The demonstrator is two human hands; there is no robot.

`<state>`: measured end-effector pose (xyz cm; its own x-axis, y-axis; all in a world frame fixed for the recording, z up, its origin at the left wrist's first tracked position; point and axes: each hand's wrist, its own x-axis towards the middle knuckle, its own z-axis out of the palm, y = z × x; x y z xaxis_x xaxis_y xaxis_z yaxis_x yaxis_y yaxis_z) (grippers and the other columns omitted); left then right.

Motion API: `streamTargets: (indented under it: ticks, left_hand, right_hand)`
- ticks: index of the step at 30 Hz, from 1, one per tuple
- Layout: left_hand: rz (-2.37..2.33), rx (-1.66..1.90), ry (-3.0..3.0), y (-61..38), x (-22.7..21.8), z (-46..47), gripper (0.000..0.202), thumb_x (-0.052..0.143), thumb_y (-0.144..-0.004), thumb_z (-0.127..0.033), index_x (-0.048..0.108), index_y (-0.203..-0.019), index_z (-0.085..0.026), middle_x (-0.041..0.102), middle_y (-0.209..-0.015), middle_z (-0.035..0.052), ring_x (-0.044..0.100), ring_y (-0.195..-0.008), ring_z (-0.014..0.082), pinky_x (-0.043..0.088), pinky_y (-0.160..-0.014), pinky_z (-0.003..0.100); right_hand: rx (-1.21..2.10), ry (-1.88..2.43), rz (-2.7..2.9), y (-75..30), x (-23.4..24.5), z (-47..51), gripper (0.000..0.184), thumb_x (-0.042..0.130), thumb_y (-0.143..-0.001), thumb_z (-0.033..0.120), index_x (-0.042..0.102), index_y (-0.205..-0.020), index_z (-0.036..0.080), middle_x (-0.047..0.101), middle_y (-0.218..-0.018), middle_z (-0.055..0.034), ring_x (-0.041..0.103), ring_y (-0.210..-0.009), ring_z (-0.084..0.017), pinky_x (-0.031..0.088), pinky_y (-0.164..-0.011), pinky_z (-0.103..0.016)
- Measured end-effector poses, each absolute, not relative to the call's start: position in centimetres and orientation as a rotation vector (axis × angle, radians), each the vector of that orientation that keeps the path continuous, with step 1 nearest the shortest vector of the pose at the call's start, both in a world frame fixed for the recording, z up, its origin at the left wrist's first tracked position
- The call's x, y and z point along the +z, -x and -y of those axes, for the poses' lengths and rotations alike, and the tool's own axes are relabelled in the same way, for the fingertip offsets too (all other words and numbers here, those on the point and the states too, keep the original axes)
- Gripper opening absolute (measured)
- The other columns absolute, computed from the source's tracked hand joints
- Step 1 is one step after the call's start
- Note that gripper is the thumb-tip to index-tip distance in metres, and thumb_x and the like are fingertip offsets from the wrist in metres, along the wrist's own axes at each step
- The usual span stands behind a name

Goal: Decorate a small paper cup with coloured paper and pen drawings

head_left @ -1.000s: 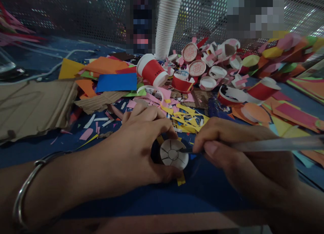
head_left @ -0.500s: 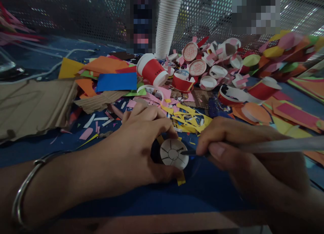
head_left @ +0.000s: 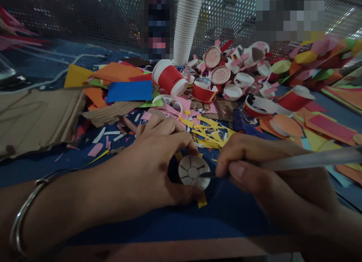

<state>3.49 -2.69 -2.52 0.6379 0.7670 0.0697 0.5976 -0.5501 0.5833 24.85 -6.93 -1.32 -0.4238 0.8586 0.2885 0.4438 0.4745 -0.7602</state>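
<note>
My left hand [head_left: 166, 160] is curled around a small white paper cup base [head_left: 194, 173], thumb at the near edge and forefinger at the far edge. A ring with short spokes is drawn in dark ink on its round face. Yellow paper tabs [head_left: 202, 200] stick out from under it. In my right hand [head_left: 271, 179] is a pen [head_left: 313, 159] with a pale barrel, gripped close to its dark tip. That tip meets the right part of the white face, by the drawn ring.
Yellow paper scraps [head_left: 212, 131] lie just beyond my hands. Behind them are a red paper cup [head_left: 171, 79], several cut cup bases [head_left: 220, 75] and a tall cup stack [head_left: 188, 28]. Cardboard [head_left: 39, 118] lies left, a blue paper sheet [head_left: 130, 90] behind it, coloured paper [head_left: 333, 128] right.
My right hand has shifted slightly left, and the pen tip has moved a little down and left on the white face. My left hand keeps its hold.
</note>
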Motion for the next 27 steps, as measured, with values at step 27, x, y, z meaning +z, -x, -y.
streamTargets:
  ticks: [27]
  left_hand:
    - [-1.049, 0.443, -2.367, -3.42, -2.72, 2.71, 0.033, 0.084, -0.071, -0.046, 0.075, -0.099, -0.03, 0.063, -0.107, 0.0044, 0.052, -0.11, 0.0329, 0.045, -0.09, 0.049]
  right_hand:
    - [0.803, 1.085, 2.048, -24.96, -1.39, 6.69, 0.021, 0.051, -0.086, 0.008, 0.064, -0.076, 0.021, 0.05, -0.058, 0.0057, 0.041, -0.042, -0.007, 0.037, -0.048, -0.026]
